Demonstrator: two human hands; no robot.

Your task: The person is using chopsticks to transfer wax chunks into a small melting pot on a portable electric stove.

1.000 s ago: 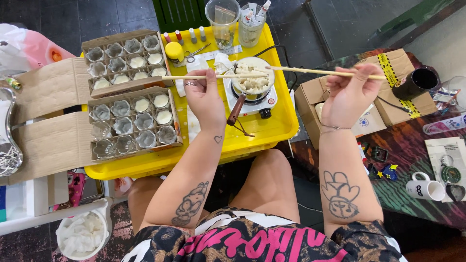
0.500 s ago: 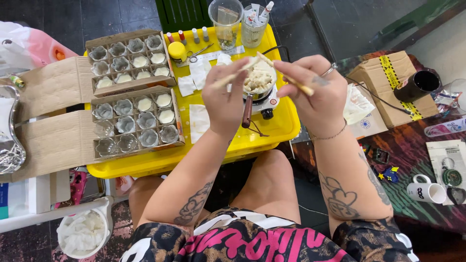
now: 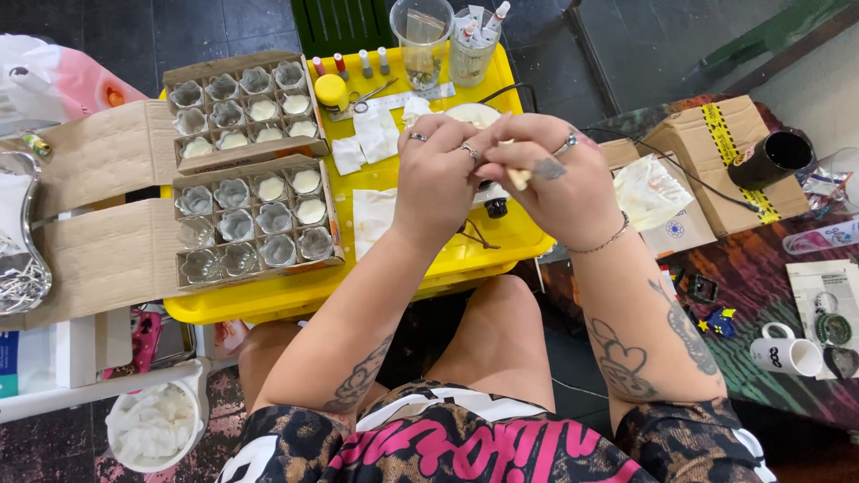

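Both of your hands are closed together over the middle of the yellow tray [image 3: 268,309]: your right hand [image 3: 559,183] pinches a short wooden stick [image 3: 517,177], only its pale end showing between thumb and fingers, and your left hand [image 3: 438,179] curls against it with the fingertips touching the right hand's. Whether the left fingers actually grip the stick you cannot tell, since the knuckles cover it.

Directly under your hands, on the tray, sits the small pot [image 3: 474,114] on its white hotplate [image 3: 490,199]; your hands hide nearly all of it, leaving only the pot's far rim and the hotplate's black knob in sight. On the tray's left half lie two cardboard boxes of small moulds [image 3: 255,224], some filled with white, some bare. Between those boxes and your left hand lie white paper pieces [image 3: 371,215]. Along the tray's far edge stand a clear plastic cup [image 3: 420,36], a jar of tubes [image 3: 472,49], a yellow-lidded pot [image 3: 333,91] and a row of small bottles [image 3: 349,64].

Off the tray's right side a taped cardboard box [image 3: 707,143] carries a dark mug [image 3: 771,154]; farther right lies a white mug [image 3: 787,351]. Below the tray's left corner stands a white bucket [image 3: 152,429] of crumpled paper.
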